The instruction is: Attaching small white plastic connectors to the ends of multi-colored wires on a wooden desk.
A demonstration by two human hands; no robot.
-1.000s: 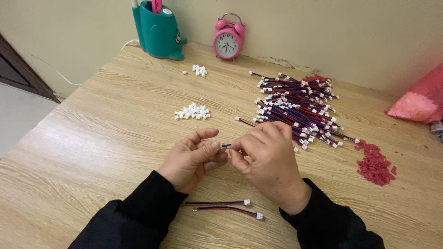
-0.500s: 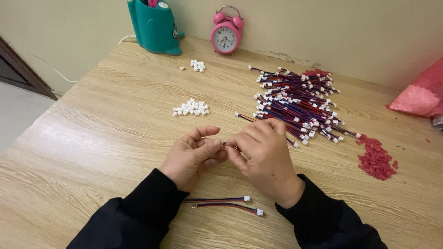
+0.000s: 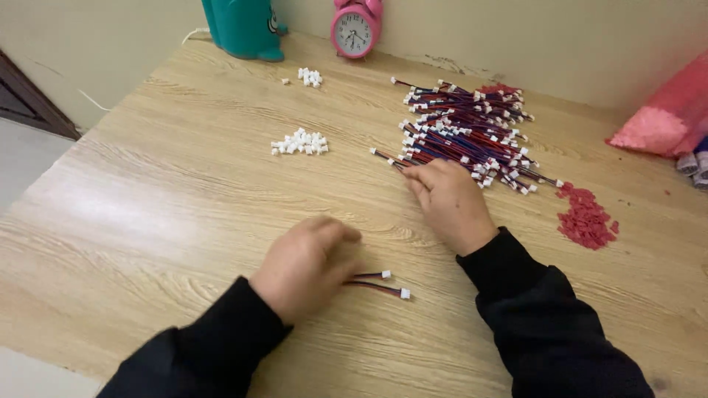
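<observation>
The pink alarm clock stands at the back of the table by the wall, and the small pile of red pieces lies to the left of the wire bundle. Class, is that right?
Not quite. The head view shows the pink alarm clock at the back of the table by the wall, but the pile of red pieces lies to the right of the wire bundle, not the left.

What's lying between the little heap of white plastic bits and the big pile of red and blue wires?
Only bare wooden tabletop between the white heap and wire pile, seen from the head camera.
</observation>
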